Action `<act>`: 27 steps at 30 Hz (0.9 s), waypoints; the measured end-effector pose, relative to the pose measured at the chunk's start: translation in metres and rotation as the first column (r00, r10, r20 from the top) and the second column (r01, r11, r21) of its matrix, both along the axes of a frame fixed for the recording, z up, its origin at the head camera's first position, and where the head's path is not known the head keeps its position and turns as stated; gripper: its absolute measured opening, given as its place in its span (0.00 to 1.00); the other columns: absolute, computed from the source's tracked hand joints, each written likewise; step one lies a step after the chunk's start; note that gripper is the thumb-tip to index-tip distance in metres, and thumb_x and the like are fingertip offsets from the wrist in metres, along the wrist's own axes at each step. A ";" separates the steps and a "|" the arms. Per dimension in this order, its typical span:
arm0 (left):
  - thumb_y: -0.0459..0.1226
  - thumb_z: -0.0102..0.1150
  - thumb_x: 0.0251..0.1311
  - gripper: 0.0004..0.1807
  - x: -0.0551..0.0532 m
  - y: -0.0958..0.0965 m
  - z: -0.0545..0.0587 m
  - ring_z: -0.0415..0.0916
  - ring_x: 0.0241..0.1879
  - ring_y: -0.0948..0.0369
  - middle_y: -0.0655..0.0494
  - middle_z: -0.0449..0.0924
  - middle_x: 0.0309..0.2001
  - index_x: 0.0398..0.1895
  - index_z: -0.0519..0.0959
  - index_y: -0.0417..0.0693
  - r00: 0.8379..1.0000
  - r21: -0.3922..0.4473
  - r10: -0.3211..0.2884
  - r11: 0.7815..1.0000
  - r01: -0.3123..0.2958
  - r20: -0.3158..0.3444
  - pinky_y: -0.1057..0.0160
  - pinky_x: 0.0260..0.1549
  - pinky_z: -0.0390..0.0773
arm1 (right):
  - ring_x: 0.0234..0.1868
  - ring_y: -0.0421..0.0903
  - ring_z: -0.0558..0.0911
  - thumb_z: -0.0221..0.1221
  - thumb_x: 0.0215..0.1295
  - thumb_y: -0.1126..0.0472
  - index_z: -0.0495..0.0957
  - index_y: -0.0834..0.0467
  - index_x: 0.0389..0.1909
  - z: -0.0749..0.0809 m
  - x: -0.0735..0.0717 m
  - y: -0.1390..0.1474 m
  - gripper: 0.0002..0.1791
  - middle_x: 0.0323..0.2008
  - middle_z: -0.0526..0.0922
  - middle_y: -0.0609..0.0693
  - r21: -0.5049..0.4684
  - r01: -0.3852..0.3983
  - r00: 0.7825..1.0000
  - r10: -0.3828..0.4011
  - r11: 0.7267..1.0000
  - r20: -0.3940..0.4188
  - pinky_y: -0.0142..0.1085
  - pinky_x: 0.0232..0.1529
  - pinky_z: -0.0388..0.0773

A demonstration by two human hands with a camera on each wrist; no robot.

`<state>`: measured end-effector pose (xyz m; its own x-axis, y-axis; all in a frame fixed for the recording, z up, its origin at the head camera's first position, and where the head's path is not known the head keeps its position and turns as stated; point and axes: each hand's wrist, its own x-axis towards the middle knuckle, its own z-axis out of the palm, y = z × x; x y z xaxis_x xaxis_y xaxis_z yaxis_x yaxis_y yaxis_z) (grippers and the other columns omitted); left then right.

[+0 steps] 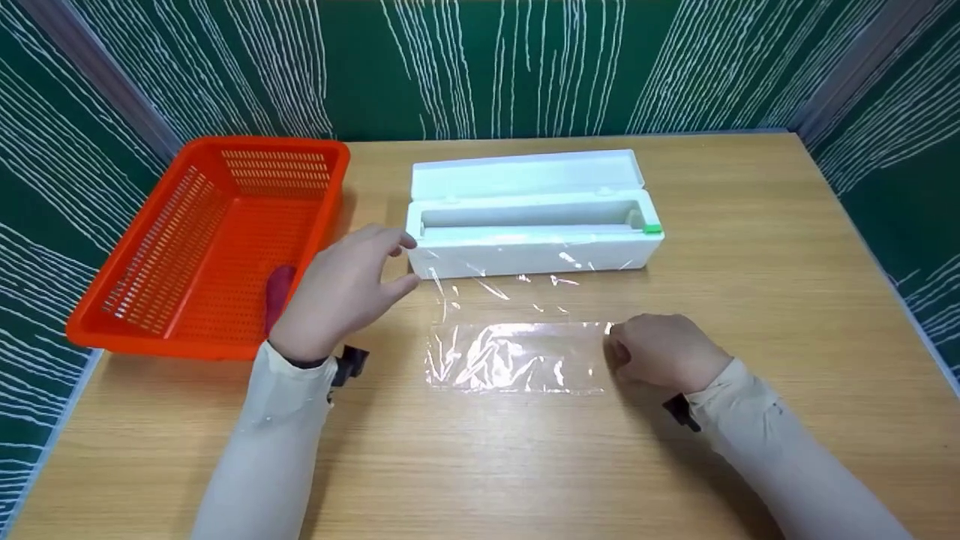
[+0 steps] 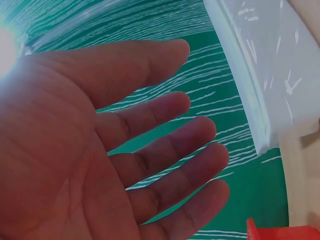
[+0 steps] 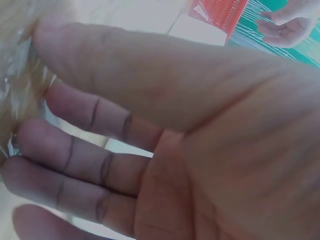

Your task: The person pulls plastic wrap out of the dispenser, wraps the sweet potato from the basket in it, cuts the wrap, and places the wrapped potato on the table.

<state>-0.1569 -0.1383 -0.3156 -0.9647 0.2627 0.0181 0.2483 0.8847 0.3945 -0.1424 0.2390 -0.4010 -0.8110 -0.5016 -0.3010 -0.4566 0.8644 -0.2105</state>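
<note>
A white box (image 1: 525, 255) with its lid (image 1: 525, 176) raised stands near the back of the table. Clear plastic film (image 1: 517, 360) runs over its front and lies creased on the tabletop. At the box's left end my left hand (image 1: 337, 289) hovers with fingers loosely bent and nothing held; the left wrist view shows its bare palm (image 2: 55, 165). My right hand (image 1: 667, 351) pinches the film's right edge near a corner. In the right wrist view the thumb (image 3: 115, 65) partly covers the contact, and creased film (image 3: 12, 85) shows by the fingertips.
An orange-red basket (image 1: 247, 349) stands on the left, with a dark red item (image 1: 279, 296) in it, partly hidden by my left hand. A small green piece (image 1: 652, 229) sits on the box's right front corner. Green patterned walls (image 1: 540, 67) border the wooden table (image 1: 787, 300).
</note>
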 end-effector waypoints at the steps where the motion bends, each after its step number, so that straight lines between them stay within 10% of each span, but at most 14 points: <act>1: 0.47 0.68 0.65 0.24 0.000 -0.002 0.001 0.77 0.53 0.53 0.51 0.81 0.56 0.61 0.80 0.48 1.000 -0.004 0.009 1.000 -0.009 0.003 0.50 0.54 0.80 | 0.24 0.45 0.72 0.71 0.50 0.64 0.72 0.52 0.20 0.000 0.001 0.000 0.15 0.20 0.73 0.45 0.003 -0.001 1.000 0.001 1.000 -0.003 0.41 0.25 0.69; 27: 0.46 0.66 0.67 0.30 0.004 -0.067 0.022 0.70 0.51 0.45 0.41 0.75 0.58 0.68 0.74 0.45 0.962 -0.003 0.271 0.963 -0.271 0.039 0.42 0.49 0.79 | 0.17 0.52 0.73 0.66 0.47 0.70 0.74 0.56 0.20 -0.010 0.026 -0.003 0.10 0.20 0.72 0.52 -0.048 -0.015 0.949 -0.001 0.999 -0.314 0.48 0.19 0.73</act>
<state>-0.1530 -0.2055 -0.2938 -0.9998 -0.0089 -0.0202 -0.0162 0.9157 0.4016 -0.1168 0.2361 -0.4109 -0.8569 -0.5155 -0.0065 -0.5125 0.8532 -0.0973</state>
